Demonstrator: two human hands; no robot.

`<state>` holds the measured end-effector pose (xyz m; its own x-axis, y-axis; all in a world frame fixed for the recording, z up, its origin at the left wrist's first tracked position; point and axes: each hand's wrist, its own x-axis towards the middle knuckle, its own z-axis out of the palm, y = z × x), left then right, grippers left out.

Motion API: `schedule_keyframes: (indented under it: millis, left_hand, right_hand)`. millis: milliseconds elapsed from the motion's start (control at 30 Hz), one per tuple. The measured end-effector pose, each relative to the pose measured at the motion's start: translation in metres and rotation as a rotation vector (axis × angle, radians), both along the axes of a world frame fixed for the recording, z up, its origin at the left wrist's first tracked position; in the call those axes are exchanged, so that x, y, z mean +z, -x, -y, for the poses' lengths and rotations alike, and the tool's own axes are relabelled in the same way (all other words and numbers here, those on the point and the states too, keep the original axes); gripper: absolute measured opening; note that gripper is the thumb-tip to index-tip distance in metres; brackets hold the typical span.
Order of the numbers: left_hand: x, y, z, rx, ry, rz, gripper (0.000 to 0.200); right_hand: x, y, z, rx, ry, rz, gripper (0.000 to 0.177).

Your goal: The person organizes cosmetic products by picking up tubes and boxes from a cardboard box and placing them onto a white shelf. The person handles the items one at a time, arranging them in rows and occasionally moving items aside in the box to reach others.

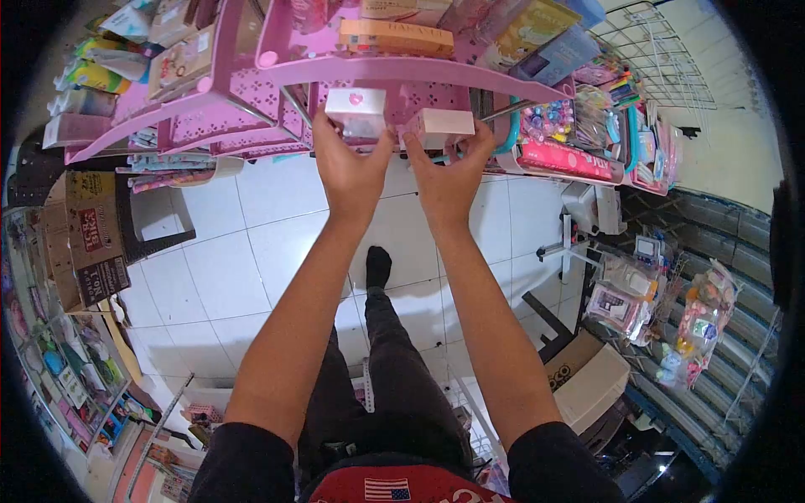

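Note:
My left hand [350, 168] grips a small white box [355, 104] with a pink heart on it, thumb and fingers on its two sides. In my right hand [450, 172] is a pale pink box [446, 123], pinched between thumb and fingers. Both boxes are held side by side, a small gap apart, in front of the pink plastic shelf rack [394, 69]. On the upper shelf just beyond them lies an orange box [396, 37]. A yellow pouch [530, 33] stands to its right.
Tubes and boxes [105, 63] fill the left shelf. A basket of small goods [579, 126] is at the right. Cardboard boxes [88, 239] stand on the left, another open carton [587, 377] at lower right. Bagged items [700, 323] hang by the metal shutter.

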<state>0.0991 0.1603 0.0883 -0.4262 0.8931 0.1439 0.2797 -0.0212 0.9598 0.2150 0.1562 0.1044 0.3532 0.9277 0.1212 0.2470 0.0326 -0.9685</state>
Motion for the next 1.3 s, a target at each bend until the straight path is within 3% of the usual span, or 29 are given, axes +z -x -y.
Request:
schedule_keyframes:
  millis: [33,67,233,333,433,500,733,833,1067,1133,1233,1300]
  left_hand:
    - [-0.007,0.0,-0.011,0.002,-0.012,0.006,0.08]
    - [-0.017,-0.001,-0.021,0.055,-0.044,-0.091,0.065]
    - [-0.023,0.001,-0.058,0.156,-0.01,-0.08,0.064]
    - [-0.029,0.0,-0.07,0.224,-0.085,-0.018,0.051]
    - [-0.048,0.002,-0.082,0.277,-0.146,-0.202,0.045]
    - [-0.053,0.003,-0.084,0.336,-0.013,-0.316,0.045]
    - [-0.074,0.01,-0.093,0.4,0.029,-0.479,0.043]
    - [-0.076,0.009,-0.091,0.367,0.037,-0.338,0.054]
    - [-0.081,0.012,-0.088,0.34,-0.001,-0.347,0.056]
    - [-0.076,0.012,-0.086,0.303,-0.033,-0.174,0.058]
    - [-0.061,0.013,-0.066,0.183,-0.07,-0.266,0.055]
    - [-0.059,0.01,-0.047,0.175,-0.082,-0.189,0.054]
  right_hand:
    - [-0.004,-0.001,-0.005,-0.001,-0.016,-0.006,0.079]
    - [-0.008,-0.003,-0.009,0.007,-0.018,-0.006,0.079]
    - [-0.018,-0.002,-0.027,-0.011,0.004,-0.018,0.085]
    - [-0.02,-0.001,-0.036,0.02,-0.031,0.03,0.083]
    - [-0.019,0.002,-0.04,0.069,-0.036,-0.051,0.087]
    - [-0.026,0.001,-0.042,0.077,-0.035,-0.044,0.088]
    - [-0.032,0.003,-0.045,0.1,-0.065,-0.087,0.089]
    - [-0.032,0.007,-0.044,0.097,-0.046,-0.072,0.09]
    - [-0.031,0.017,-0.043,0.095,-0.045,-0.096,0.091]
    - [-0.034,0.021,-0.043,0.094,-0.061,-0.053,0.091]
    - [-0.036,0.029,-0.042,0.113,-0.107,-0.022,0.091]
    - [-0.033,0.033,-0.042,0.102,-0.101,-0.011,0.091]
